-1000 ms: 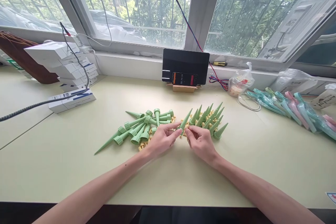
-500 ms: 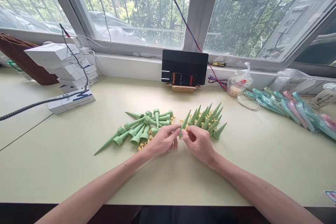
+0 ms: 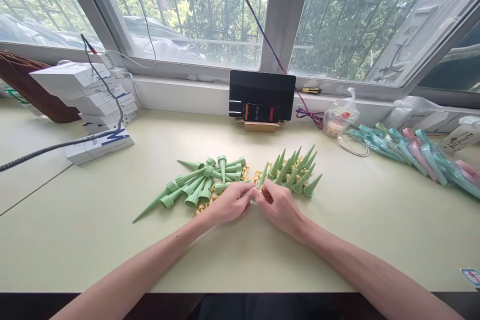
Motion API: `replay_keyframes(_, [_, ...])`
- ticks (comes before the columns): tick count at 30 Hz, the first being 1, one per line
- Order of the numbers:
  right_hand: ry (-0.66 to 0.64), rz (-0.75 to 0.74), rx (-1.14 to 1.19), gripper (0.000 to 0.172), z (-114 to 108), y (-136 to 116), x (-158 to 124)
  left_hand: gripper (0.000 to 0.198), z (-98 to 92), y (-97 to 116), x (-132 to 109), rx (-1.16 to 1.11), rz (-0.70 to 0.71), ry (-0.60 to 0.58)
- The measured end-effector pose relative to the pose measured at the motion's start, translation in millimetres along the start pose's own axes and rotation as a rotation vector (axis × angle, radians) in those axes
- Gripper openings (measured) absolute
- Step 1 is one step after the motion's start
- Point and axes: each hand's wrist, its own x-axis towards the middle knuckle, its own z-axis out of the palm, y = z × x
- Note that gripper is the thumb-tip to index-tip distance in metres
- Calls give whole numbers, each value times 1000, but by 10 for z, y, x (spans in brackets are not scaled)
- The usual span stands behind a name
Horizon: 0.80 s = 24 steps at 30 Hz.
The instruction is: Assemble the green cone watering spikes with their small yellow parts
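My left hand (image 3: 235,202) and my right hand (image 3: 279,207) meet at the middle of the table, fingertips almost touching. Between them a green plastic watering spike (image 3: 263,175) points upward, its base gripped by the left fingers. The right thumb and forefinger pinch a small yellow valve piece (image 3: 261,189) against the spike's side; fingers partly cover it. To the left lies a loose heap of green spikes (image 3: 195,192), with yellow pieces (image 3: 202,207) under and beside it. On the right, several green spikes (image 3: 296,172) stand tip up in a cluster, more yellow pieces (image 3: 257,175) near them.
A phone (image 3: 261,113) showing a running timer leans on a dark tablet (image 3: 262,87) at the back. White boxes (image 3: 101,145) and a black cable are at left. A knotted plastic bag (image 3: 340,115) and bagged pastel items (image 3: 416,157) lie at right.
Both hands have drawn closer together around the spike, which sits slightly lower between them. The view has shifted a little; the heap and the upright spikes look the same.
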Motion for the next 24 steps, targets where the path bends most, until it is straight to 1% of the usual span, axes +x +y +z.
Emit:
replay_keyframes(10, [-43,42,21,35,6,9,-12,34,7,52,-4,43,28,8])
replay_keyframes(19, [-26,43,26,35,4,-5,-9,34,13,84,-5,44,31,18])
replay_keyframes(22, [-10,40,24,36,11,3,-9,34,17,87,-9,46,34,54])
replay_keyframes(24, [-1,30,24,36,14,10,-7,32,22,78,-10,49,33,106])
